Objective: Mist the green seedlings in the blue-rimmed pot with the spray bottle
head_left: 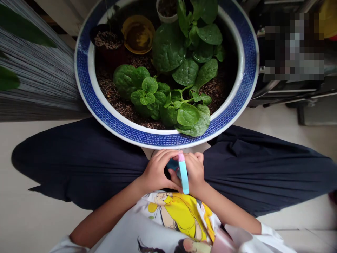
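Note:
Between my two hands is a spray bottle (183, 177), seen from above, with a light blue head and a pink nozzle pointing at the big pot. My right hand (196, 172) is wrapped round it from the right. From the other side my left hand (158, 170) curves about it, fingertips at the pink nozzle and thumb near the back of the head; most of the bottle's body is hidden. Just beyond my hands stands a large white pot with a blue patterned rim (158, 138). Green leafy plants (150, 91) grow in its dark soil, some leaves wet with drops.
Inside the big pot are a small dark pot (107, 38), a yellow dish (138, 34) and a white cup of soil (167, 8). My crossed legs (79, 154) lie either side. A string curtain (44, 70) hangs at left; dark metal-framed items (279, 91) stand at right.

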Tool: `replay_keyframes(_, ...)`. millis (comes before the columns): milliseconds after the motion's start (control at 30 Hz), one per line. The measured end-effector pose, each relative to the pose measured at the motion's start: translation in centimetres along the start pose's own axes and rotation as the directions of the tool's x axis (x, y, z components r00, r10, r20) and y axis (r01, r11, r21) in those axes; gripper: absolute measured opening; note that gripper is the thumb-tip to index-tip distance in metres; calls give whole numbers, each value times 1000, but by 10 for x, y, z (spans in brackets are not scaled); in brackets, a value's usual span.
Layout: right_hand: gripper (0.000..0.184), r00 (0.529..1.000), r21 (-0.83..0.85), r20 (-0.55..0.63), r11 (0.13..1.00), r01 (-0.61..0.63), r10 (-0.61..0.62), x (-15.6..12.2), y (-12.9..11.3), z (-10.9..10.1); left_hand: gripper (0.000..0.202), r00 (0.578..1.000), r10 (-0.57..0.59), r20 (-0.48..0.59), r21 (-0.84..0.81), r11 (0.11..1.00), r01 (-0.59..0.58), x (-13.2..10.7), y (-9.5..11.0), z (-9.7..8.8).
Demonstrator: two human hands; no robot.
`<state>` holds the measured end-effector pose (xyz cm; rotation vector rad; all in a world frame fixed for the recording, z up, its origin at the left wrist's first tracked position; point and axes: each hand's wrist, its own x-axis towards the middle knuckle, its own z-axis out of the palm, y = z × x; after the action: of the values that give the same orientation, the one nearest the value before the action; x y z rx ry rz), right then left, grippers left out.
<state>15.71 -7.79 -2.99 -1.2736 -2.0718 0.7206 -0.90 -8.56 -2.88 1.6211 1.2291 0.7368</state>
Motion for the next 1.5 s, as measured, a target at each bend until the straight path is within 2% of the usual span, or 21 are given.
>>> replay_keyframes(133,16,1000,0,-3,1000,-11,11,1,0,0,78,1000,16,3,5,1000,-16,-1,-1,1)
replay_keyframes(300,32,1000,34,31,999,-1,0,2,0,1,101,993,115,12,36,993,-116,-2,0,2)
replay_keyframes(367,34,999,41,36,999,7,-8,1,0,1,103,991,133,13,37,990,-134,-1,0,2)
replay_keyframes(933,10,1000,-75,-1,997,-18,18,3,1,1,81,999,-31,-6,-18,999,31,-2,-6,3)
replay_keyframes(1000,13,1000,-69,16,997,-24,25,3,1,2,84,999,-35,5,-10,999,35,0,-4,2)
replay_keyframes(1200,37,994,-12,109,1000,-15,17,0,6,6,98,998,62,-3,16,998,-62,2,2,0)
replay_keyframes(1500,20,999,-88,47,996,-13,17,-2,6,7,88,1000,0,-15,14,1000,0,1,1,0)
